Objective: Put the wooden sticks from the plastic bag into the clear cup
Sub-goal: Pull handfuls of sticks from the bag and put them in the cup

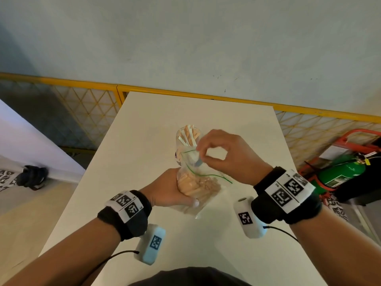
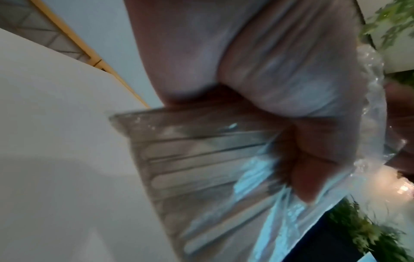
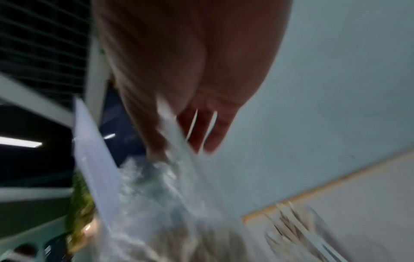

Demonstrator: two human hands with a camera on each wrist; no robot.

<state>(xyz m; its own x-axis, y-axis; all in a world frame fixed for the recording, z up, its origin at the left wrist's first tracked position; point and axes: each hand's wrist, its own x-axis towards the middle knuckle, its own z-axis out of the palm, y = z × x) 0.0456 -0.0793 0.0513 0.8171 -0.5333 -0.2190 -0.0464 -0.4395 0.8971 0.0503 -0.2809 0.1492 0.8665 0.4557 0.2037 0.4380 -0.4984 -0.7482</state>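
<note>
plastic bag [image 1: 198, 182] held between both hands

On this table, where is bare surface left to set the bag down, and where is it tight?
The white table shows bare top left of the clear cup, along its far edge, and on the right behind the right hand. It is crowded at the centre, where the left hand grips the plastic bag of wooden sticks just in front of the cup.

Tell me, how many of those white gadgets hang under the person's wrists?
2. One white gadget hangs under the left wrist, near the table's front-left; the other white gadget hangs under the right wrist, beside the plastic bag. Each trails a black cable.
</note>
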